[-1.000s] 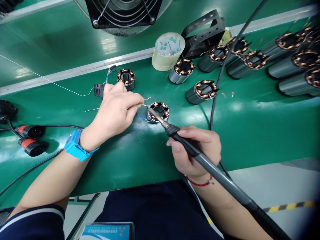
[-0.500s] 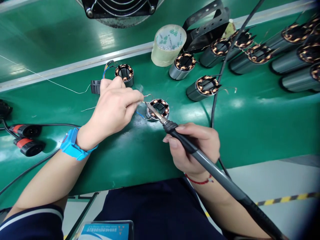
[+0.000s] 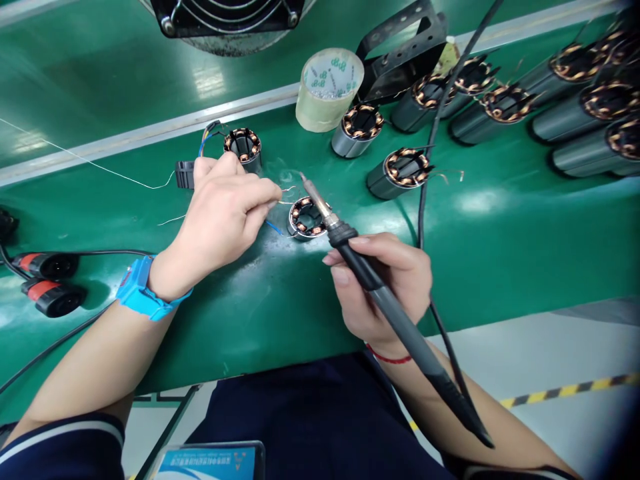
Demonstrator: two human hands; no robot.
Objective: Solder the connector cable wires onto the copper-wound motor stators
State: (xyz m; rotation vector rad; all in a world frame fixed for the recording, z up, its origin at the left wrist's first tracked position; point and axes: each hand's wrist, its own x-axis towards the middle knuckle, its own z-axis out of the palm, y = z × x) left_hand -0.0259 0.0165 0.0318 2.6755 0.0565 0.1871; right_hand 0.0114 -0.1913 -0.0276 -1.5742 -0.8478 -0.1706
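Observation:
My left hand (image 3: 225, 210) is closed in a pinch on thin wires (image 3: 287, 202), whose bare ends stick out past the fingertips. Close to these fingertips stands a motor stator (image 3: 296, 223) with copper windings, and a blue wire (image 3: 274, 228) runs between it and the hand. My right hand (image 3: 395, 287) is wrapped around the grey and black handle of a soldering iron (image 3: 400, 327). The iron's tip points up and left, above the stator and apart from the wire ends. Behind my left hand are another stator (image 3: 253, 160) and a black ribbed part (image 3: 185, 175).
Several more stators (image 3: 397, 177) stand at the right. A tape roll (image 3: 325, 107), a black metal bracket (image 3: 383, 83) and a fan (image 3: 230, 20) are at the back. A black cable (image 3: 421, 227) crosses the bench. Black-and-red connectors (image 3: 55, 297) lie left; thin solder wire (image 3: 115, 167) trails nearby.
The soldering iron's tip has lifted off the wire ends and moved up and slightly right. My left hand keeps its pinch, and the whole view has shifted a little.

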